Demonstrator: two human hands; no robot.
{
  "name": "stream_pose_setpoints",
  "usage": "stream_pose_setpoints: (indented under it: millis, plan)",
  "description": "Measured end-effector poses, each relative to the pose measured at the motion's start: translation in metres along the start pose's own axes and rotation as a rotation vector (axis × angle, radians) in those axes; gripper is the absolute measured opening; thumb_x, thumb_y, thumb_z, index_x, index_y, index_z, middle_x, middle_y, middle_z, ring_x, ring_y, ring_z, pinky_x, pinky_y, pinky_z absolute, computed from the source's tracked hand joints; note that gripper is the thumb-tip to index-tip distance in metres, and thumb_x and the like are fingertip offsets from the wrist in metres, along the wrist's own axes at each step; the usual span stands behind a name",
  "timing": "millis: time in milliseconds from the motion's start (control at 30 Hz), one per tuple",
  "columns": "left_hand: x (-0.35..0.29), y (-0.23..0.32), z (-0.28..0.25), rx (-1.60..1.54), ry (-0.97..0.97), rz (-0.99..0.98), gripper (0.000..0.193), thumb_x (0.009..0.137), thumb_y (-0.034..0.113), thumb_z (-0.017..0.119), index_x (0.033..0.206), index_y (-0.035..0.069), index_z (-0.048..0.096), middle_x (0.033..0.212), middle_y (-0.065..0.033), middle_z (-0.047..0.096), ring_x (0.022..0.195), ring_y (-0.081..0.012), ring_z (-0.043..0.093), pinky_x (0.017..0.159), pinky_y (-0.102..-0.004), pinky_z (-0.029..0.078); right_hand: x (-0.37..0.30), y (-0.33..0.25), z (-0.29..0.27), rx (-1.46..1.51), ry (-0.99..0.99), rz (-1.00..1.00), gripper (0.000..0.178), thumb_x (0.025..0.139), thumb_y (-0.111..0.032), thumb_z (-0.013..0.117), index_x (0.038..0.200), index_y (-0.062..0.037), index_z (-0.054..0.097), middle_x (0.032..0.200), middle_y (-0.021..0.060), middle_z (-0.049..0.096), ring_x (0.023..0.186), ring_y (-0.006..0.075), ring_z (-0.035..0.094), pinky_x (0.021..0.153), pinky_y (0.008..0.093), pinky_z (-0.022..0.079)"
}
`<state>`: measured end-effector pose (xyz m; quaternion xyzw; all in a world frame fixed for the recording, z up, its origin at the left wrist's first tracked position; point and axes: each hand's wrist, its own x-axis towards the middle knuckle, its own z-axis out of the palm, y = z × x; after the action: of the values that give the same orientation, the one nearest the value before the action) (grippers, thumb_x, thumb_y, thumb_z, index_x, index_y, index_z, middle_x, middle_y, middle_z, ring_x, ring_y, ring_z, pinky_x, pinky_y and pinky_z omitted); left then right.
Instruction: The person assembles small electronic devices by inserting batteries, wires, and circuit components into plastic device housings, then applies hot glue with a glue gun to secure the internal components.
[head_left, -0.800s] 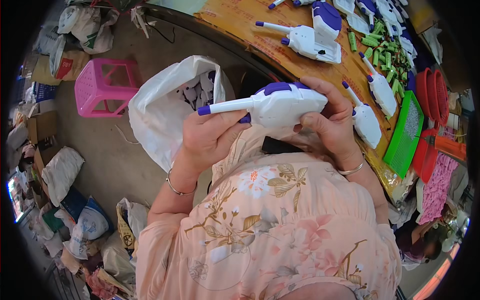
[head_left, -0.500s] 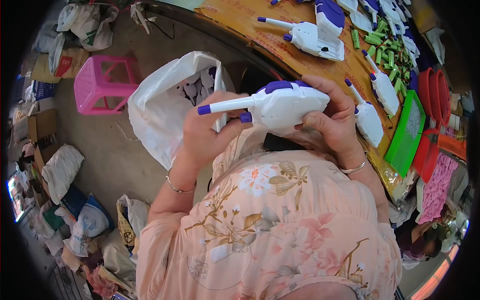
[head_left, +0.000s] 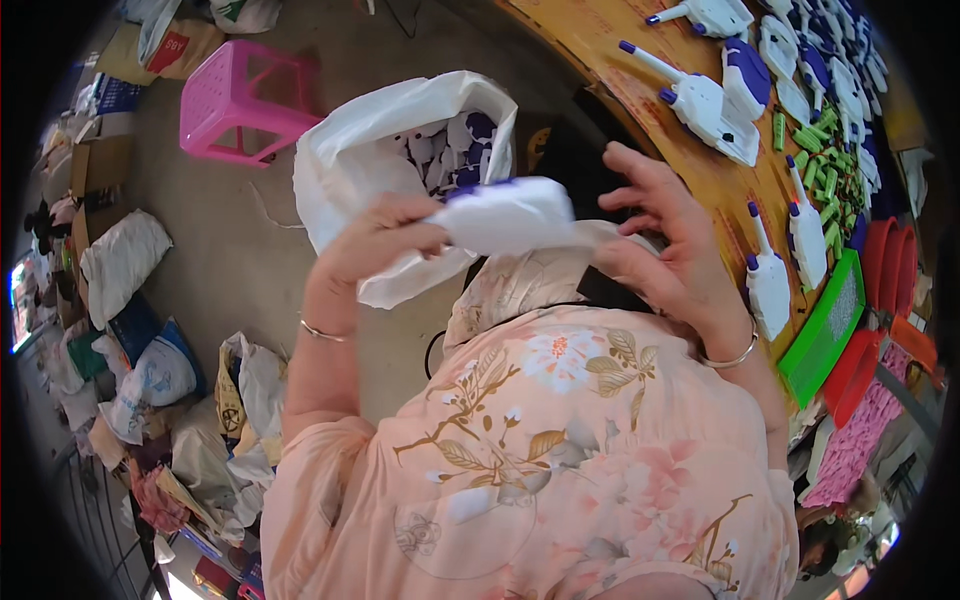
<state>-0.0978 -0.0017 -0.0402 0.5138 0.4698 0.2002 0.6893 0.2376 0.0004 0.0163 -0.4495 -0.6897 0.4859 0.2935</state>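
Evidently, the white-and-purple device point(head_left: 512, 218) is held by one end in the left hand point(head_left: 385, 240), with thumb and fingers pinched around it; its finer parts are lost in blur. The right hand point(head_left: 662, 240) is held with fingers spread and lightly curved, and nothing is seen in its grasp; whether the device's other end is brushed cannot be told. The device is placed between the hands, overlapping in view the white sack point(head_left: 345, 160), in which similar pieces point(head_left: 455, 150) are piled. For such a one-sided hold, a firm pinch close to the thicker body seems best, since tilting is likely to be caused by the overhanging weight; knocks against the sack's rim should be avoided.
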Motion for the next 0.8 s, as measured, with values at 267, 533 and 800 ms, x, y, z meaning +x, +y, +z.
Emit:
stream_pose_setpoints:
  millis: [267,533,800]
  plan:
    - [0.072,-0.091,-0.056,0.577,0.325,-0.53,0.029,0.09,0.017,0.065,0.071,-0.005,0.065,0.061,-0.0115,0.063,0.048,-0.0199,0.061,0.045,-0.0324,0.05,-0.015,0.01,-0.008,0.232,0.104,0.149,0.047,0.088,0.003,0.068,0.133,0.0002,0.057,0.112,0.0091,0.067,0.095,0.0132,0.065,0.085,0.027,0.053]
    - [0.214,-0.218,-0.038,0.405,0.262,-0.666,0.035,0.087,0.022,0.068,0.101,-0.009,0.067,0.074,-0.0224,0.069,0.058,-0.033,0.069,0.046,-0.045,0.055,-0.025,-0.009,-0.023,0.182,0.147,0.358,0.039,0.085,0.011,0.059,0.124,0.0061,0.06,0.106,0.0131,0.066,0.092,0.0169,0.066,0.085,0.0293,0.054]
    - [0.24,-0.31,-0.114,0.376,0.433,-0.139,0.03,0.088,0.019,0.067,0.105,-0.005,0.063,0.071,-0.0195,0.065,0.052,-0.0301,0.063,0.042,-0.0452,0.049,-0.013,-0.031,-0.031,0.424,0.2,0.601,0.047,0.078,0.011,0.054,0.124,0.0062,0.06,0.107,0.0176,0.065,0.092,0.0227,0.067,0.089,0.0362,0.054]
